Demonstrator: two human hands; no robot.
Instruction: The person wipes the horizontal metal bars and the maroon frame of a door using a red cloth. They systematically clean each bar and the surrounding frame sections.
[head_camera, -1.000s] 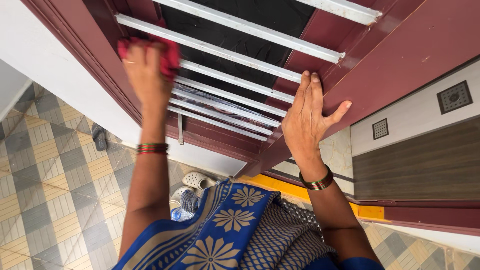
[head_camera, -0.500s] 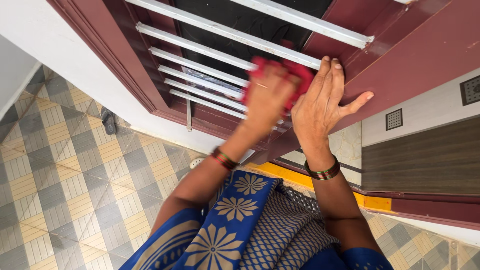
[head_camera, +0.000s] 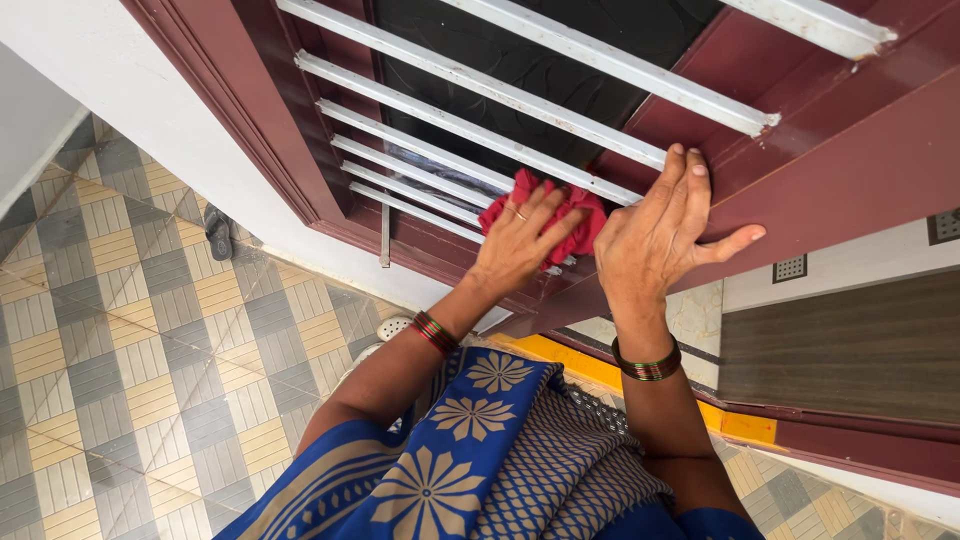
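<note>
A maroon window frame (head_camera: 850, 170) with white horizontal bars (head_camera: 470, 130) fills the upper part of the head view. My left hand (head_camera: 515, 240) presses a red cloth (head_camera: 575, 218) against the lower bars near the frame's right upright. My right hand (head_camera: 660, 235) lies flat on the maroon frame just right of the cloth, fingers together and thumb spread, holding nothing. Both wrists carry red and green bangles. The dark pane (head_camera: 560, 70) shows behind the bars.
A checked tiled floor (head_camera: 110, 330) lies below left, with a dark sandal (head_camera: 218, 232) by the white wall and a white perforated shoe (head_camera: 392, 327) near my arm. A yellow threshold strip (head_camera: 585, 368) and a grey-brown tiled wall (head_camera: 850, 340) sit at right. My blue patterned garment (head_camera: 470, 450) fills the bottom.
My left hand has swept the red cloth from the window's left side along the bars to the right, then slightly down beside my right hand. The right hand stayed on the frame.
</note>
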